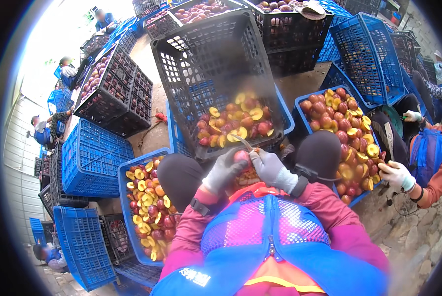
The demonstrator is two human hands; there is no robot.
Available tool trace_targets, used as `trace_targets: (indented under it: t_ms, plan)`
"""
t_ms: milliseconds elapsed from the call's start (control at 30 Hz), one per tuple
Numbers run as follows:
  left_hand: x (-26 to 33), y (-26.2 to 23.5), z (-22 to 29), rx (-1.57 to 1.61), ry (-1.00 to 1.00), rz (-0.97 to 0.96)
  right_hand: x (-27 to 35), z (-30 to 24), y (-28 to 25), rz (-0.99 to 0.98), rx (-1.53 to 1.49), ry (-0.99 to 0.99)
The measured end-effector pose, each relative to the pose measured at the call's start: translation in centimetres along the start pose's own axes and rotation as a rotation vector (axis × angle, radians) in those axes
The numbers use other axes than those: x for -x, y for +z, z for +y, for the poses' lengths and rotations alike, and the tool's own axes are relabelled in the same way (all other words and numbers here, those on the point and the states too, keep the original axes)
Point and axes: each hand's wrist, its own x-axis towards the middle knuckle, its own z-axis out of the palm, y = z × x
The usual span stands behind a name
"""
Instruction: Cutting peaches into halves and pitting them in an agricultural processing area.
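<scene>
Between my knees, my gloved left hand (223, 172) is closed around a reddish plum (241, 157). My gloved right hand (271, 170) grips a small knife (243, 143), its thin blade angled up and left above the plum. The knife's handle is mostly hidden in the glove. Just beyond both hands, a tilted black crate (201, 64) faces me with plums (221, 123) at its bottom, some showing yellow cut flesh. A blue crate (125, 197) beside my left knee holds cut and reddish plums. Another blue crate (300, 109) of such plums stands to the right.
At the right edge, a co-worker's gloved hand (397, 175) is near the right crate. Stacked black crates (115, 93) of plums and an upturned blue crate (93, 158) stand at left. More crates (292, 34) fill the back. Other people sit farther off at left.
</scene>
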Motion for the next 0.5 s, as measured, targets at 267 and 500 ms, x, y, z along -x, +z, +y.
trace_targets:
  t_ms: [267,500]
  plan:
    - [1.5,-3.6,3.1,-0.259,0.305,0.474,-1.9,-2.5,-5.6,0.086,0.409,-0.091]
    - [2.9,-2.6,6.5,0.804,0.263,0.141,-0.4,-7.1,-2.1,0.096,-0.113,-0.343]
